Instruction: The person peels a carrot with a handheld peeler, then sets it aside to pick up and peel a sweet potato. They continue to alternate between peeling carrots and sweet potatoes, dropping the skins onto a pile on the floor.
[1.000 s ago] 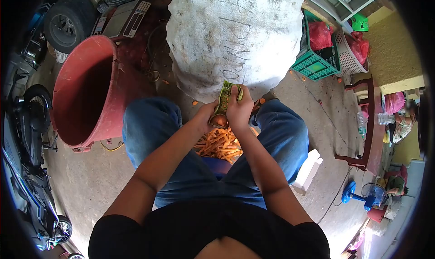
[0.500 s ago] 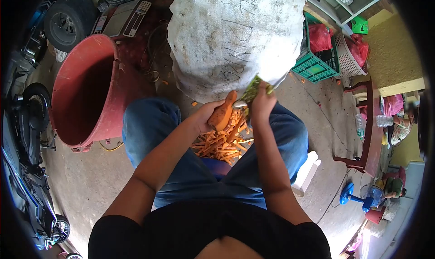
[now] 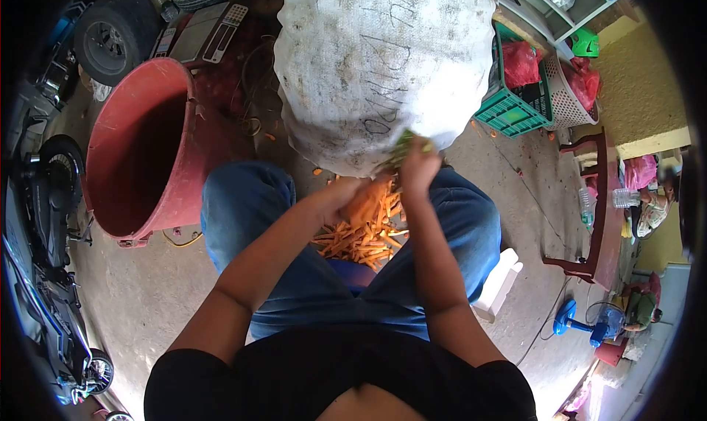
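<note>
My left hand (image 3: 340, 198) is wrapped round a thick orange root vegetable (image 3: 364, 206), smeared by motion, holding it over the pile between my knees. Close at its upper end, my right hand (image 3: 420, 163) grips a knife by its green patterned handle (image 3: 403, 145); its blade is blurred against the vegetable. Beneath both hands, many cut orange strips (image 3: 361, 242) are heaped in a blue basin (image 3: 352, 271).
A big white sack (image 3: 368, 67) stands right in front of my knees. At left are a red tub (image 3: 136, 145), a scale (image 3: 210, 38) and a motorcycle (image 3: 51, 266). Crates (image 3: 515, 108), a wooden bench (image 3: 605, 222) and a blue fan (image 3: 589, 325) line the right; a person (image 3: 644, 307) is beyond.
My right hand has come down and slightly left with the knife. The root vegetable has lowered a little and tilted in my left hand, both now blurred.
</note>
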The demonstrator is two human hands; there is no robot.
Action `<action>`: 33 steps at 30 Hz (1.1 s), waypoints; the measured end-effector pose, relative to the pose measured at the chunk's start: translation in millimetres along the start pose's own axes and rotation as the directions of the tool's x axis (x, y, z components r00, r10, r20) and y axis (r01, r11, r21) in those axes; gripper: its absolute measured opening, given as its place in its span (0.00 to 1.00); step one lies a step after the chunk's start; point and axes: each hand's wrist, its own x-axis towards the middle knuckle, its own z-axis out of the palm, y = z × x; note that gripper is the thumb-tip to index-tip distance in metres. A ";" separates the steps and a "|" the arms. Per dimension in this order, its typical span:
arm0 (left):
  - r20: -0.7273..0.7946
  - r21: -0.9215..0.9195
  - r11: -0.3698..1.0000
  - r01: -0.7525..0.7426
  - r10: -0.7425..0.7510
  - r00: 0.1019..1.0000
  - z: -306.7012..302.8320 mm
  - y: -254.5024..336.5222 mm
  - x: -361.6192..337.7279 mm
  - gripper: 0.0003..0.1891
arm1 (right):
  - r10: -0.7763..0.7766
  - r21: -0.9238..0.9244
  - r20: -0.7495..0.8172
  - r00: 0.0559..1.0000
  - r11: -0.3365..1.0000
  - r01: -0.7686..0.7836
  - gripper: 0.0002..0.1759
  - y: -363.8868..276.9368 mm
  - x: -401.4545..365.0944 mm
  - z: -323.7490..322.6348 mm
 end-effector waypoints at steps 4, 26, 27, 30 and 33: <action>0.146 -0.057 0.998 0.040 -0.032 0.989 5.2 -9.5 -14.8 0.17 | 0.206 -0.054 -0.211 0.955 0.974 -0.222 0.15 37.9 47.1 -13.9; 0.138 -0.055 0.998 -0.013 0.021 0.990 2.5 -9.5 -9.1 0.18 | 0.289 0.193 -0.171 0.942 0.947 -0.256 0.13 35.1 47.5 -20.5; 0.141 -0.058 0.998 -0.015 0.023 0.990 -5.8 -9.7 2.8 0.18 | 0.234 0.217 -0.112 0.966 0.954 -0.206 0.13 23.8 34.7 -16.8; 0.173 -0.356 0.929 -0.098 0.169 0.970 -17.5 -10.3 19.8 0.18 | 0.187 0.436 0.185 0.965 0.864 -0.251 0.11 -27.2 -10.4 -13.0; 0.198 -0.368 0.929 -0.030 0.110 0.974 -10.4 -5.1 9.6 0.18 | 0.022 0.295 0.146 0.989 0.953 -0.065 0.12 -52.8 -37.8 -8.7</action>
